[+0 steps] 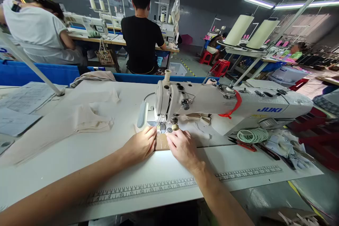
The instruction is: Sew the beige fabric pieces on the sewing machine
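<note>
Item: one sewing station, listed from the near edge outward.

- Printed ruler strip [148, 190] along the near edge of the white worktable [79, 152].
- Left hand [140, 145]: palm down, fingers bent and pressing the left edge of a small tan rectangular piece of material [161, 142] flat to the table; thumb and forefinger reach toward the needle.
- Right hand [182, 146]: palm down on the right edge of the same piece, fingers curled and pinching it near the presser foot. The piece lies between the two hands, its far end under the needle area [159, 127]; whether the foot is down on it cannot be told.
- Step in hand, as judged: positioning or feeding the piece at the needle. The next move would call for both hands to keep the edge straight and the fingertips clear of the needle.
- White JUKI industrial sewing machine [238, 104], with a red ribbon [234, 107] tied round its arm.
- Coil of pale green cord [253, 135] and red-handled snips [245, 144], right of the hands.
- Folded beige fabric pieces [87, 120], left and well apart.
- Beyond a blue divider [39, 74]: a person in a black shirt [141, 39] and a person in a white shirt [37, 31], seated at other machines, backs turned.
</note>
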A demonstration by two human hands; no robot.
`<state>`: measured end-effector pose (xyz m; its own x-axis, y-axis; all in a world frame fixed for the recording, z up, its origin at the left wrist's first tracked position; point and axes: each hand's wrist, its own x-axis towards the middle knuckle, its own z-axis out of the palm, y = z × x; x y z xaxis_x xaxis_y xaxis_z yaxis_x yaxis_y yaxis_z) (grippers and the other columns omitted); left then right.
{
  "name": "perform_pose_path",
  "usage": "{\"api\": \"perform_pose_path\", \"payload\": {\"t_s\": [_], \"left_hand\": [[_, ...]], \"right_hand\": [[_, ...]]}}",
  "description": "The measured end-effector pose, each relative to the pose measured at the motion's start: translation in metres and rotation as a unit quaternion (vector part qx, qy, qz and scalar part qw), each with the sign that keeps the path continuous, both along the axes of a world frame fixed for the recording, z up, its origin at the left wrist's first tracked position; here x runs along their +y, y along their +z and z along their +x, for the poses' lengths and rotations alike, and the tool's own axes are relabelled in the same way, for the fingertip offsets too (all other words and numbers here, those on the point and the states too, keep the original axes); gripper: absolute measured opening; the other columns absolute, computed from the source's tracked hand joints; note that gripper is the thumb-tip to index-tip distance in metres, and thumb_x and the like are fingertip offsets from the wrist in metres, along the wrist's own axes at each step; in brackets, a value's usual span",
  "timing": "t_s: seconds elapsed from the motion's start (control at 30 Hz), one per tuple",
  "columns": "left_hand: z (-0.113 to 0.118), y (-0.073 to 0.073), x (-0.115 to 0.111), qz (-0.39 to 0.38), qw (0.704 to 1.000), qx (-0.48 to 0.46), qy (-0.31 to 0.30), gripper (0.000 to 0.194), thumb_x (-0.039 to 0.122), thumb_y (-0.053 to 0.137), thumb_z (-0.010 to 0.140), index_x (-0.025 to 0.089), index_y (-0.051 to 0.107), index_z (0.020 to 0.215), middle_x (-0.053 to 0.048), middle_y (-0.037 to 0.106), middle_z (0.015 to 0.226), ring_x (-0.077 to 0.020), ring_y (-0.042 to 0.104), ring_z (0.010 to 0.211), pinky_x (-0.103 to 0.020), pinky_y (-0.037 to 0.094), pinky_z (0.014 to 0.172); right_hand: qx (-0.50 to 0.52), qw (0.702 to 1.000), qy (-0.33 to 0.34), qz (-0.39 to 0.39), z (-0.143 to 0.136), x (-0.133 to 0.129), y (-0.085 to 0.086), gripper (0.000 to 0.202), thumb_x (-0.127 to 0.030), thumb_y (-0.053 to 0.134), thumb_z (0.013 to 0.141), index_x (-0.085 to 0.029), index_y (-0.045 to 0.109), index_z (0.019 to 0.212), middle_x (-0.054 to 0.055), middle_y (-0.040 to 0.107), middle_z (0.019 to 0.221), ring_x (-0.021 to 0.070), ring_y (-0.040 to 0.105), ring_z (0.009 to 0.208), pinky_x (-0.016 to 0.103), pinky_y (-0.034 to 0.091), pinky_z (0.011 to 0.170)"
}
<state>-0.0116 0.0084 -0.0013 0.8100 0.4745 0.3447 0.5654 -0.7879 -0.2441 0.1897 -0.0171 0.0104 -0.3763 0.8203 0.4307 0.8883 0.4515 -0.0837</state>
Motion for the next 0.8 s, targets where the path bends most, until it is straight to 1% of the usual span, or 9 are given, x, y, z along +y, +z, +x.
{"api": "perform_pose_path", "payload": {"t_s": [0.1,0.17,0.27,0.37,0.47,0.6,0.7,0.8], "left_hand": [[-0.001,0.000,0.000,0.011,1.000,0.012,0.006,0.042,0.017,0.028,0.093,-0.002,0.062,0.109,-0.021,0.061,0.112,-0.0287,0.054,0.104,-0.040,0.048,0.091],[-0.001,0.001,-0.001,0.023,1.000,0.016,0.000,0.042,0.016,0.028,0.093,-0.003,0.063,0.106,-0.021,0.062,0.109,-0.0288,0.055,0.102,-0.039,0.048,0.090],[0.000,0.005,0.000,0.043,0.999,0.016,-0.009,0.041,0.015,0.030,0.091,-0.003,0.065,0.103,-0.021,0.063,0.104,-0.0293,0.055,0.099,-0.039,0.048,0.089],[0.000,0.007,0.001,0.046,0.999,0.007,-0.009,0.039,0.017,0.032,0.091,-0.001,0.065,0.104,-0.020,0.063,0.103,-0.0287,0.055,0.097,-0.039,0.047,0.089],[0.001,0.008,0.000,0.032,0.999,0.003,-0.008,0.038,0.017,0.033,0.091,0.000,0.065,0.104,-0.021,0.063,0.103,-0.0284,0.055,0.098,-0.039,0.046,0.089],[0.001,0.008,-0.001,0.038,0.999,0.006,-0.015,0.040,0.016,0.031,0.091,-0.001,0.065,0.102,-0.023,0.062,0.104,-0.0302,0.054,0.098,-0.041,0.047,0.089],[0.000,0.007,0.001,0.034,0.999,-0.031,-0.018,0.038,0.017,0.033,0.091,0.000,0.065,0.102,-0.021,0.063,0.101,-0.0286,0.055,0.094,-0.040,0.050,0.084],[-0.001,0.004,0.006,0.020,0.997,-0.064,-0.024,0.035,0.016,0.036,0.090,0.000,0.064,0.103,-0.021,0.063,0.102,-0.0284,0.054,0.094,-0.039,0.051,0.081]], "right_hand": [[0.011,1.000,0.002,-0.009,0.000,0.000,0.001,0.022,-0.013,0.049,0.090,-0.021,0.069,0.086,0.004,0.059,0.075,0.0185,0.052,0.070,0.030,0.037,0.068],[0.038,0.999,-0.002,-0.027,0.001,0.004,0.003,0.023,-0.017,0.047,0.092,-0.021,0.068,0.085,0.004,0.061,0.077,0.0180,0.054,0.071,0.029,0.038,0.069],[0.092,0.994,-0.025,-0.055,0.004,0.016,0.007,0.021,-0.019,0.047,0.093,-0.018,0.065,0.082,0.004,0.063,0.077,0.0166,0.055,0.068,0.026,0.036,0.064],[0.126,0.988,-0.045,-0.079,0.007,0.031,0.009,0.020,-0.016,0.049,0.090,-0.018,0.058,0.072,0.002,0.061,0.067,0.0145,0.051,0.059,0.024,0.031,0.055],[0.133,0.986,-0.044,-0.085,0.007,0.039,0.009,0.022,-0.014,0.050,0.087,-0.019,0.053,0.065,0.000,0.059,0.060,0.0131,0.047,0.054,0.023,0.029,0.052],[0.125,0.989,-0.054,-0.061,0.005,0.033,0.008,0.022,-0.014,0.048,0.088,-0.019,0.054,0.068,0.000,0.060,0.060,0.0137,0.050,0.055,0.025,0.029,0.055],[0.115,0.991,-0.054,-0.032,0.004,0.026,0.007,0.022,-0.017,0.048,0.092,-0.019,0.056,0.072,0.000,0.062,0.063,0.0140,0.054,0.059,0.025,0.032,0.059],[0.105,0.992,-0.058,-0.033,0.002,0.025,0.006,0.024,-0.023,0.047,0.094,-0.020,0.057,0.072,0.000,0.062,0.063,0.0140,0.054,0.058,0.025,0.033,0.058]]}}
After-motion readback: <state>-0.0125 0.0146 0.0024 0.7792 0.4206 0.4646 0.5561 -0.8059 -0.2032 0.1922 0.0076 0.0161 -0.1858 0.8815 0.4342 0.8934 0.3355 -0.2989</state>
